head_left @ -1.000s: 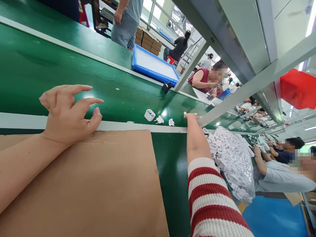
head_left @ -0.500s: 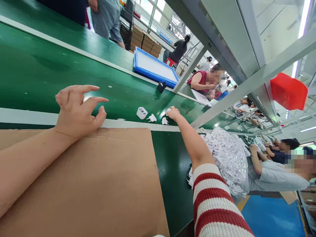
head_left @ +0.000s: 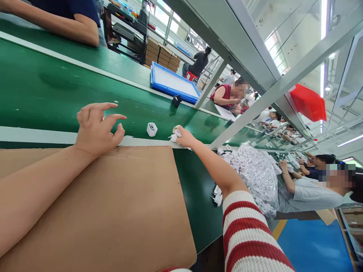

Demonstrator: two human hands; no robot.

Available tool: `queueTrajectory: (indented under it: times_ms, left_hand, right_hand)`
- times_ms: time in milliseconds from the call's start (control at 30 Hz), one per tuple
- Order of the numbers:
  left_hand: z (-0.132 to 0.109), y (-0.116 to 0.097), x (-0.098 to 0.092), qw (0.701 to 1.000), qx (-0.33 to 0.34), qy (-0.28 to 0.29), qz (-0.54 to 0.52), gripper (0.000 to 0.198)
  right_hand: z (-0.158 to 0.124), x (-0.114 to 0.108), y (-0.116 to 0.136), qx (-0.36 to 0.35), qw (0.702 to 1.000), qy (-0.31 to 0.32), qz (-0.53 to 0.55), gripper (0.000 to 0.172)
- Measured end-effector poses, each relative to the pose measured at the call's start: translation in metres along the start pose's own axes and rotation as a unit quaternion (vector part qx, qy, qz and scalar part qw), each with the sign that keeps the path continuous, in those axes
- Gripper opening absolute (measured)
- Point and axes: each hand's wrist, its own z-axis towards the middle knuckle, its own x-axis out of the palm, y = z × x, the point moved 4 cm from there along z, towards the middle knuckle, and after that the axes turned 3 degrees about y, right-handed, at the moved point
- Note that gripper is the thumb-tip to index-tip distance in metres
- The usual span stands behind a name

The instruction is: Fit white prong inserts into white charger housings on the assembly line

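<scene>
My left hand (head_left: pixel 99 130) hovers by the near edge of the green bench, fingers apart and curved, with nothing in it. My right hand (head_left: pixel 185 137) is closed on a small white plastic piece (head_left: pixel 177 133), partly covered by the fingers. Just under these fingertips a white plug adapter (head_left: pixel 172 138) with thin pins shows; whether it is also gripped I cannot tell. A white oval plastic housing (head_left: pixel 152 129) with a dark inside stands on the bench between my hands. Below my left arm lies a cardboard sheet (head_left: pixel 113 207).
A clear bag of white plastic parts (head_left: pixel 252 173) lies right of my right arm, with white plugs (head_left: pixel 217 195) beside it. A blue-rimmed tray (head_left: pixel 174 84) and a small black block (head_left: pixel 176 101) sit farther back. A metal post (head_left: pixel 235 122) slants nearby. Co-workers sit around the benches.
My right hand has moved left with the white piece, from beyond the loose plug parts to over them. My left hand stays open. The view has shifted, and a co-worker's arm now leans on the bench.
</scene>
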Motion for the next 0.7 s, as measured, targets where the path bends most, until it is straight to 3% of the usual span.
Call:
queueTrajectory:
  times_ms: [133, 300, 367, 433, 467, 533, 633, 700]
  left_hand:
    - [0.001, 0.000, 0.001, 1.000, 0.010, -0.004, 0.016, 0.025]
    - [-0.001, -0.003, -0.001, 0.998, 0.053, -0.028, 0.023, 0.030]
    - [-0.002, -0.003, -0.002, 0.997, 0.056, -0.038, 0.020, 0.031]
    - [-0.003, -0.003, -0.002, 0.997, 0.056, -0.043, 0.010, 0.032]
    - [-0.003, -0.003, -0.002, 0.998, 0.055, -0.044, 0.004, 0.033]
    - [-0.004, -0.002, 0.000, 0.997, 0.049, -0.051, -0.011, 0.035]
    - [-0.004, 0.002, 0.004, 0.997, 0.032, -0.060, -0.024, 0.038]
    - [-0.004, 0.005, 0.007, 0.999, 0.007, -0.029, -0.031, 0.041]
  right_hand:
    - [-0.055, -0.016, -0.016, 0.017, 0.999, 0.031, 0.035, 0.046]
    - [-0.127, -0.029, -0.030, -0.084, 0.965, 0.218, 0.122, 0.051]
    - [-0.145, -0.046, -0.057, -0.006, 0.967, 0.225, 0.121, 0.044]
    - [-0.159, -0.068, -0.098, 0.163, 0.963, 0.204, 0.070, 0.036]
    - [-0.165, -0.078, -0.120, 0.257, 0.948, 0.184, 0.031, 0.033]
    - [-0.171, -0.096, -0.155, 0.365, 0.921, 0.129, -0.031, 0.027]
    - [-0.165, -0.101, -0.188, 0.425, 0.900, 0.040, -0.087, 0.031]
    - [-0.156, -0.094, -0.200, 0.448, 0.887, -0.006, -0.108, 0.040]
